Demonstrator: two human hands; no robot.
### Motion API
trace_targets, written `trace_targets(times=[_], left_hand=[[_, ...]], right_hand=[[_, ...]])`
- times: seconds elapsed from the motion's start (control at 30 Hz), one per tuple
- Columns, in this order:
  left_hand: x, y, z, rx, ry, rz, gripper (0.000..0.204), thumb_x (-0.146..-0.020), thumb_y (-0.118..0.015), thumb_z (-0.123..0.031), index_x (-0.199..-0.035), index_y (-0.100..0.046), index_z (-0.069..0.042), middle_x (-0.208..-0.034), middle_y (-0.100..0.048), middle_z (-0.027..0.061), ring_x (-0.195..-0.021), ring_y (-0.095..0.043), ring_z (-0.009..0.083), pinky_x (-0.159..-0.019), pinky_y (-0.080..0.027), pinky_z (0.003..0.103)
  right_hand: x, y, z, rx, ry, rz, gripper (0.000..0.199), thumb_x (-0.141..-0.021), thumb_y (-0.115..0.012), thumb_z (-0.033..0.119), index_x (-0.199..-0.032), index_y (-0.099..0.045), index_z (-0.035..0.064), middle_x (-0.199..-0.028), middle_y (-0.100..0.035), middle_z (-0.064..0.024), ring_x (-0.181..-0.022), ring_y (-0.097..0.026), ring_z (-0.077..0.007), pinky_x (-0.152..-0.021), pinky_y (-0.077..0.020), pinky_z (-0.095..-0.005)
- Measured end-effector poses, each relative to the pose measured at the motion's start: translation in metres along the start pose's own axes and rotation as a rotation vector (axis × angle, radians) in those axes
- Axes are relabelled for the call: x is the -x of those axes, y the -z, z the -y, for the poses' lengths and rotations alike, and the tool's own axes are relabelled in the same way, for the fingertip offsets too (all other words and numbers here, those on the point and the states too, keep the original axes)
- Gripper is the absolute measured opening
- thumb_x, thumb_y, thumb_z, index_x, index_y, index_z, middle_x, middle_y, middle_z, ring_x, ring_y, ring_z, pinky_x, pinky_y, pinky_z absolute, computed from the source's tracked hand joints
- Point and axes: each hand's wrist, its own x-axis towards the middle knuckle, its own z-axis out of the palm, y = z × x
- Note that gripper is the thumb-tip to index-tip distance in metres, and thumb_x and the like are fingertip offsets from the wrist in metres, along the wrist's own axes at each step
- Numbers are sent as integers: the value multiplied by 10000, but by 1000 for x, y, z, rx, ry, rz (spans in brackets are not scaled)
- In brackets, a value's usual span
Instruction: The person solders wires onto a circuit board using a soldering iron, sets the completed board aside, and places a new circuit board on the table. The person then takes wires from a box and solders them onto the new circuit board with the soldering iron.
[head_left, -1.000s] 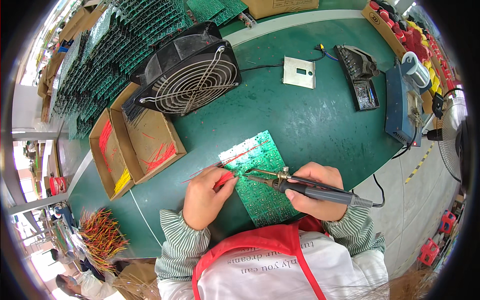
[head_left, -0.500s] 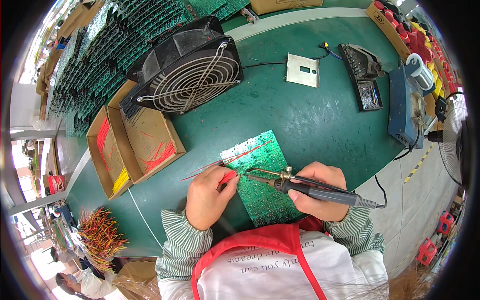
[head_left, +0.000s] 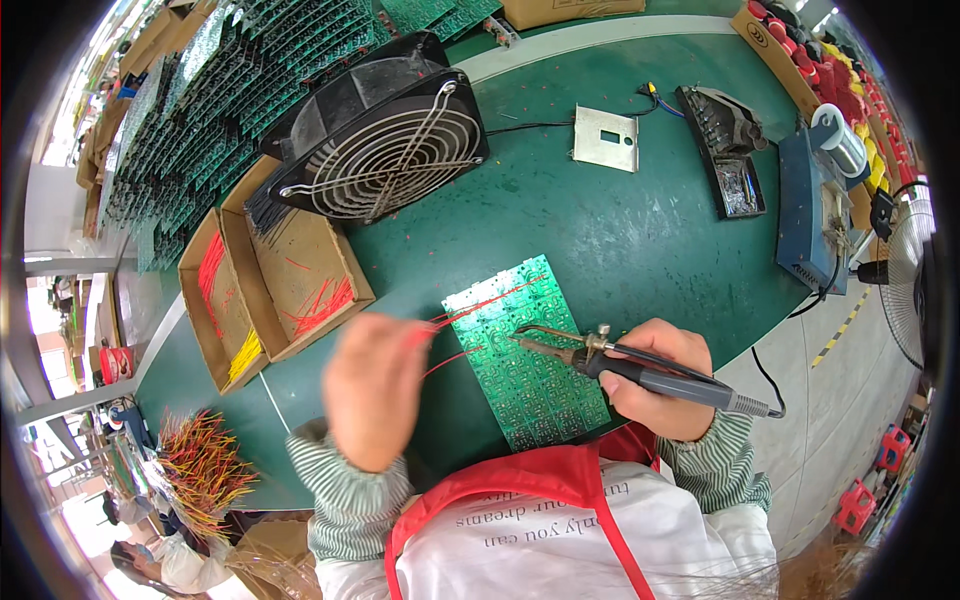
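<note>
A green circuit board (head_left: 540,400) lies on the table in front of me, with thin red wires (head_left: 490,303) running from its left part out past its edge. My right hand (head_left: 663,378) is closed round a soldering iron (head_left: 650,381). A thin metal solder-feed tube (head_left: 560,335) is fixed on the iron, and the tip is over the middle of the board. Left of the board, my left hand (head_left: 375,395) is blurred by motion. Its fingers seem pinched on a bundle of red wires (head_left: 418,335).
A black fan (head_left: 390,150) stands behind cardboard trays (head_left: 300,345) of red, yellow and black wires. Stacked circuit boards (head_left: 190,130) fill the far left. To the right are a metal plate (head_left: 606,140), a black iron stand (head_left: 735,165), a blue solder feeder (head_left: 808,215) and a grey fan (head_left: 908,280).
My left hand has moved left, away from the board, with the red wires. A red wire now extends from the board's left side. The soldering iron has shifted slightly right.
</note>
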Motion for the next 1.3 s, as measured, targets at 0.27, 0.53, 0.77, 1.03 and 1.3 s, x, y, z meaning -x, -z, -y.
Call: trace_targets(times=[0.27,0.53,0.77,1.03,1.3], left_hand=[[-3,-42,-7,312,77,234,105,-770,-688,-61,-830,-638,8,-758,-589,110,-665,-579,245,-593,-458,322],[-5,-44,-7,323,92,259,104,-764,-692,-58,-817,-631,9,-743,-584,99,-630,-557,216,-565,-436,305],[-5,-43,-7,325,108,268,103,-761,-690,-52,-818,-629,9,-735,-574,94,-605,-544,200,-549,-427,295],[-15,3,11,-63,236,-129,89,-831,-661,-111,-857,-659,-26,-759,-639,115,-614,-616,258,-553,-480,351],[-12,-44,-21,226,42,198,99,-797,-685,-90,-842,-647,-11,-712,-606,101,-570,-568,201,-527,-446,303]], right_hand=[[0,2,1,-7,-11,-24,184,-719,-713,101,-826,-584,25,-654,-640,-44,-557,-619,-109,-527,-468,-237],[-3,1,-2,-5,-45,3,185,-710,-713,99,-823,-585,28,-657,-640,-48,-548,-620,-122,-523,-470,-241],[-3,5,-2,-8,-23,-24,193,-704,-713,101,-826,-583,27,-657,-636,-48,-551,-618,-121,-520,-465,-240],[4,12,0,13,-65,-35,195,-700,-715,107,-813,-582,21,-649,-628,-49,-544,-605,-115,-520,-458,-235],[10,16,-3,-30,-129,-99,198,-701,-711,101,-828,-588,12,-633,-624,-36,-548,-592,-88,-528,-459,-228]])
